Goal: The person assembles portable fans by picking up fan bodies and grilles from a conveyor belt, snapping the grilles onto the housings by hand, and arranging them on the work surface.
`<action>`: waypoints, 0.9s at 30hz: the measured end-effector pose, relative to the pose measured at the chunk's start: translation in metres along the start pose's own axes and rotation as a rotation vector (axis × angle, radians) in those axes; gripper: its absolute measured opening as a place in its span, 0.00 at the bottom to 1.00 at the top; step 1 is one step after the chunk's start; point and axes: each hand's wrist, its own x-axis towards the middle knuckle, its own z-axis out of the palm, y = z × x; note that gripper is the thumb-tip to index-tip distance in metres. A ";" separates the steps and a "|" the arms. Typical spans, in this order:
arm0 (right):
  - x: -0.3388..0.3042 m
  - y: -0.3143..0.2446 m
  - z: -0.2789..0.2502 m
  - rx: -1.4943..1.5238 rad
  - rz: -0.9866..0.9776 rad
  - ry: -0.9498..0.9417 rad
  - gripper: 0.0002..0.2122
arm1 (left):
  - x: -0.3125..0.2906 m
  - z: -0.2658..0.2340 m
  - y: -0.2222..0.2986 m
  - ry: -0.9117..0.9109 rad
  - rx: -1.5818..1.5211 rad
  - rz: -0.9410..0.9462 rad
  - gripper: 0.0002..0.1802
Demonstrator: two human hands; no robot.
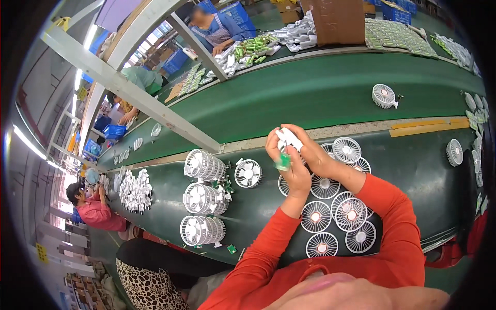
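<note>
Both hands are raised over the bench, closed together around a white plastic fan part [289, 138]. My left hand [295, 178] grips it from the near left, and my right hand [316, 156] wraps it from the right. A small green circuit board [283, 162], slightly blurred, hangs by the left fingers. The fingers hide much of the white part. Round white fan grilles [316, 216] lie flat, some overlapping, below and around my forearms. To the left stands a single fan head [248, 173] with its blades showing.
Three rows of stacked fan heads [199, 198] lie left, with circuit boards beside them. A heap of small white parts [136, 191] is farther left. Beyond the bench edge runs a green conveyor belt [289, 108] carrying a fan head [384, 96]. A slanting white metal post [139, 98] stands at left. Co-workers sit across and left.
</note>
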 end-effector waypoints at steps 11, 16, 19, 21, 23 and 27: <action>0.024 0.042 -0.035 -0.163 0.105 0.091 0.22 | 0.025 -0.013 -0.033 -0.297 0.291 -0.007 0.23; 0.014 0.038 -0.111 -1.062 0.196 0.383 0.27 | 0.049 -0.066 -0.037 -0.370 0.623 0.121 0.25; 0.007 0.030 -0.105 -1.545 -0.122 0.508 0.24 | 0.049 -0.116 -0.053 -0.461 0.855 0.119 0.25; 0.010 0.028 -0.078 -1.141 -0.127 0.191 0.22 | 0.040 -0.143 -0.064 -0.468 0.993 0.091 0.28; 0.002 0.015 -0.037 -0.873 -0.068 -0.197 0.28 | 0.031 -0.153 -0.061 -0.374 1.042 0.002 0.29; -0.025 0.020 0.008 -0.835 -0.028 -0.675 0.38 | 0.018 -0.164 -0.074 -0.444 1.000 -0.109 0.24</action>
